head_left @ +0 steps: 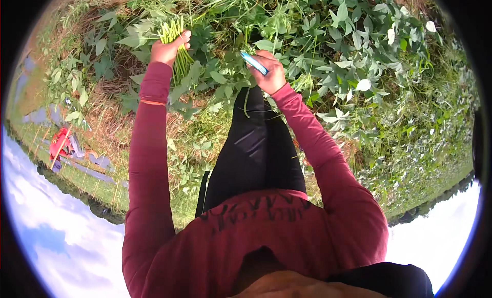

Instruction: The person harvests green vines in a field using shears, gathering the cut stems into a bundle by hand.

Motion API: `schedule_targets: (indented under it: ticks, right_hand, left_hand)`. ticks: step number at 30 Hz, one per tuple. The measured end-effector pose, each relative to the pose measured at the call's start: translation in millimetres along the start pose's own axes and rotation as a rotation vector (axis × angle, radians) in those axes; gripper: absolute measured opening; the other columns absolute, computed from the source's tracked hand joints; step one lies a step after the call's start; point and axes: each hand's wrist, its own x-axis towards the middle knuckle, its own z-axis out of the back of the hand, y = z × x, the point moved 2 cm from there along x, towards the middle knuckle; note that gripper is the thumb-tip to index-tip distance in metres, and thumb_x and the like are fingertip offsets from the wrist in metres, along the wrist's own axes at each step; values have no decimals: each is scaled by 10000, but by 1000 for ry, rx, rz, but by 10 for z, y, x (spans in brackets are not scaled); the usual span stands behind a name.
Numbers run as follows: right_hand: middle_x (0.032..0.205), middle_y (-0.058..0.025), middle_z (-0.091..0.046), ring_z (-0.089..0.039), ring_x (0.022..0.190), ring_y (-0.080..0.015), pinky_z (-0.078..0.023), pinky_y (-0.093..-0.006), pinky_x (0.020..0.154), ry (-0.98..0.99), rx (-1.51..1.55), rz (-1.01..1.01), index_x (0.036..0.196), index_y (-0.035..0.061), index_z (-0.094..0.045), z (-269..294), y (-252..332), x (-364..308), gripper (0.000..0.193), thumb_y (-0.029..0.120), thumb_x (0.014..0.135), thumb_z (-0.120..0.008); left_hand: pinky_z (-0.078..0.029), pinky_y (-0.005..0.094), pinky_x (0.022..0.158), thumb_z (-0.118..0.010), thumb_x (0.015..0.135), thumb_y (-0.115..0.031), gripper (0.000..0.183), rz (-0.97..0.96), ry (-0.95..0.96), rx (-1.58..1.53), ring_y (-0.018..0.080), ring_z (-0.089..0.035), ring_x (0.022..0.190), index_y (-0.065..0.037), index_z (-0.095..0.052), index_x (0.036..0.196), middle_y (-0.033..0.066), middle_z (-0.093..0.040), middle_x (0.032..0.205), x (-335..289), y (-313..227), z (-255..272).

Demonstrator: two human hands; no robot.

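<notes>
green stems (181, 67) are already bunched in the closed left hand (165, 51), a blue tool (254, 64) is gripped by the right hand (272, 76), and surrounding leafy vines (353, 47) seem left ungathered.

At the upper centre of the frame, open air lies between the left hand (164, 51) and right hand (273, 75), above low leaves. The bundle of green stems (181, 66) juts above and below the left fist; the blue tool (254, 63) pokes into the gap from the right. Black trousers (259, 149) block the centre; dense vines (353, 52) crowd the upper right.
</notes>
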Motion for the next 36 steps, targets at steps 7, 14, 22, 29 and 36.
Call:
schedule_targets:
  ticks: [7, 14, 22, 29, 36]
  right_hand:
    - [977, -144, -668, -624, 979, -313, -517, -385, 897, -4, 117, 14, 1122, 99, -701, -173, 77, 10, 429, -11, 714, -625]
    - [937, -102, -697, -600, 1091, -231, -486, -349, 914, -149, 153, 23, 1059, 81, -725, 453, 366, -165, 327, -20, 750, -695]
    - [819, -167, -702, -689, 744, -301, -534, -421, 707, -11, -661, -771, 959, 59, -728, 1267, -723, 325, 467, 504, 913, -594]
    - [1017, -175, -695, -702, 883, -284, -559, -368, 725, -396, 817, -775, 1211, -28, -539, 307, -642, 415, 362, 254, 986, -573]
    - [753, -27, -651, -512, 534, -65, -411, -189, 512, -799, 680, -358, 1055, 25, -679, 797, 617, 257, 140, 70, 933, -627]
  left_hand:
    - [-492, 263, 594, -891, 661, -439, 502, 380, 286, 626, 107, -603, 598, -15, -729, 876, 30, -686, 724, 798, 659, -1709]
    - [-417, 380, 972, -779, 802, -370, 436, 230, 593, 72, 155, -628, 856, -40, -725, 1082, 42, -713, 989, 205, 645, -1245]
    - [-404, 359, 978, -708, 874, -269, 447, 382, 674, -48, 158, -628, 866, 12, -642, 1215, 46, -689, 930, -257, 303, -964]
    - [-530, 336, 738, -734, 838, -106, 334, 263, 652, -149, 176, -645, 799, 11, -625, 1132, 76, -679, 986, -564, 291, -973]
    - [-535, 309, 711, -729, 849, -79, 329, 207, 260, -192, 163, -643, 787, -15, -631, 1156, 64, -667, 909, -1203, 316, -349]
